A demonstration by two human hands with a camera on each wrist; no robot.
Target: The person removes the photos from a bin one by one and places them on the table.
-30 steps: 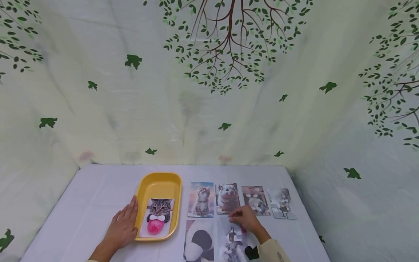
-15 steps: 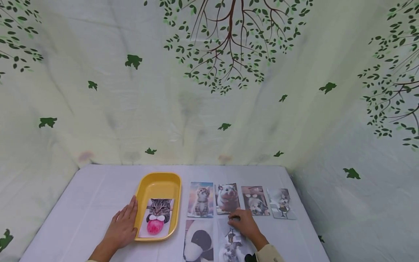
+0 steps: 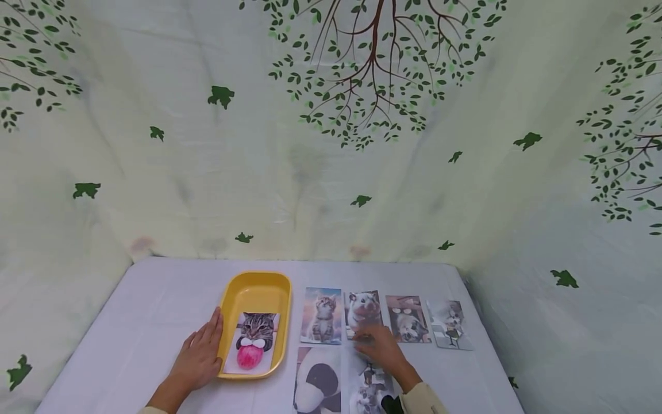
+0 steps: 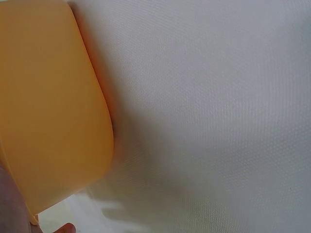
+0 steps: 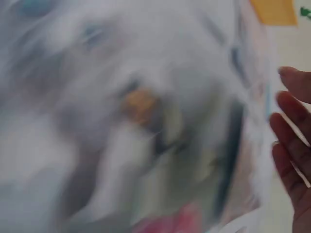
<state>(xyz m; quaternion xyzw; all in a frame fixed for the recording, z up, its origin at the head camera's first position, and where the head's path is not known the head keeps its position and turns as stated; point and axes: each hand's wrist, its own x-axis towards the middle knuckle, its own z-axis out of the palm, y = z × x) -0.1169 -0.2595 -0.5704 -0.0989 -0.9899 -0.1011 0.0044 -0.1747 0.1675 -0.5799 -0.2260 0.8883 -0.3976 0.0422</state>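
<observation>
My left hand (image 3: 198, 359) lies with straight fingers along the left rim of a yellow tray (image 3: 258, 292). In the tray is a picture card (image 3: 250, 356) with a tabby cat and a pink ball. The left wrist view shows the tray's outer wall (image 4: 53, 107) up close. My right hand (image 3: 385, 349) is over the hamster card (image 3: 362, 307) and the grey animal card (image 3: 371, 397) below it, hiding parts of both. In the right wrist view its fingers (image 5: 296, 150) are loosely bent with nothing between them, beside a blurred picture card (image 5: 146, 136).
A kitten card (image 3: 323, 316), a card with a brownish animal picture (image 3: 408, 322) and a pale grey card (image 3: 451, 325) share the back row with the hamster. A white-and-grey close-up card (image 3: 318, 379) lies at the front. The white-covered table (image 3: 170, 287) meets leaf-print fabric (image 3: 289, 190).
My right hand has shifted slightly left and away from me, onto the hamster card's lower edge. The head view has swung a little left. My left hand stays on the tray.
</observation>
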